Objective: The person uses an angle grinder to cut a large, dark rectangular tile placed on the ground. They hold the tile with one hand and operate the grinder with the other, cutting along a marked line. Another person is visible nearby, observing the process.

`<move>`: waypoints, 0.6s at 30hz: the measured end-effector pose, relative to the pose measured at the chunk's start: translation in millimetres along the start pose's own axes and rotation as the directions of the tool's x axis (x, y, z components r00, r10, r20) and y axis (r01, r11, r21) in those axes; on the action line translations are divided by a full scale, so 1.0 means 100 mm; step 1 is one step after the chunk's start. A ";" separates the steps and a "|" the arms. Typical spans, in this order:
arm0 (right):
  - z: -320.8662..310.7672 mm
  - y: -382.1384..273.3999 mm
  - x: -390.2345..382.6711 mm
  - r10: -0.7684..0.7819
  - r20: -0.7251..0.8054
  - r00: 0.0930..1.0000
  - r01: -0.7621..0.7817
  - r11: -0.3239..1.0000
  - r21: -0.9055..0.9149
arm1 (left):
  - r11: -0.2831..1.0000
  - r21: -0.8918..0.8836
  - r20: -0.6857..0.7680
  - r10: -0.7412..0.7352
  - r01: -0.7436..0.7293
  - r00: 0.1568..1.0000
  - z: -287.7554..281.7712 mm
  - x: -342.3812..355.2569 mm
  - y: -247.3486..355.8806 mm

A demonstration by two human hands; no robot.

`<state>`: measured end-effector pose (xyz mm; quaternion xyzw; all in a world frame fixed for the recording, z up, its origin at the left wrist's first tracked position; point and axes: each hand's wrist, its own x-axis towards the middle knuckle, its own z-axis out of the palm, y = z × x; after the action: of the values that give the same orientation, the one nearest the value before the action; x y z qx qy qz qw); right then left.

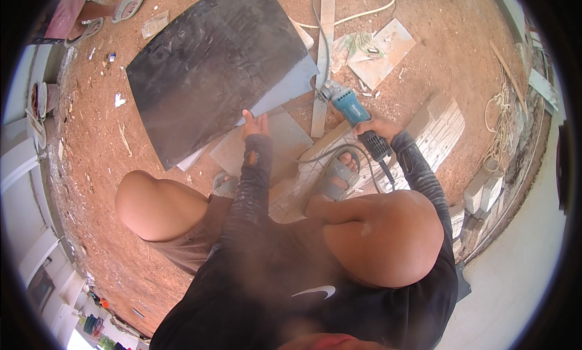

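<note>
My right hand (381,127) is closed round the body of a teal and black angle grinder (353,106). The grinder's metal head (328,90) is at the right corner of a large dark, glossy slab (212,71); whether its disc touches the slab I cannot tell. A paler grey strip (285,86) runs along the slab's near right side. My left hand (256,126) is at the slab's near edge, fingers stretched out and apart, holding nothing. The grinder's cord (330,153) loops back past my right foot.
Beneath the slab's near side lies a grey tile (267,144). A long narrow strip (323,53) runs away from me beside the grinder. Farther right are a pale board (388,53) and a crumpled bag (357,47). Patterned blocks (433,132) lie right. Another person's sandalled foot (126,9) is far left.
</note>
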<state>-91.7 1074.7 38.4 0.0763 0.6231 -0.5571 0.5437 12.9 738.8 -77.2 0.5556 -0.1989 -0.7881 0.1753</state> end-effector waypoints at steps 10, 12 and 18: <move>-0.05 0.01 -0.03 0.029 -0.001 1.000 -0.029 0.999 -0.045 | 1.000 -0.008 -0.026 0.004 -0.004 1.000 0.03 -0.02 -0.01; -0.03 -0.03 -0.08 -0.004 -0.015 1.000 0.003 0.999 -0.042 | 1.000 -0.012 -0.025 0.004 -0.004 1.000 0.04 -0.03 -0.01; -0.09 -0.11 -0.09 0.038 -0.021 0.999 -0.040 0.994 -0.101 | 1.000 -0.008 -0.017 0.006 -0.006 1.000 0.02 -0.01 0.01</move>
<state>-101.0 1082.1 50.1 0.0662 0.6541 -0.5132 0.5517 11.5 738.9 -75.0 0.5608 -0.1957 -0.7837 0.1816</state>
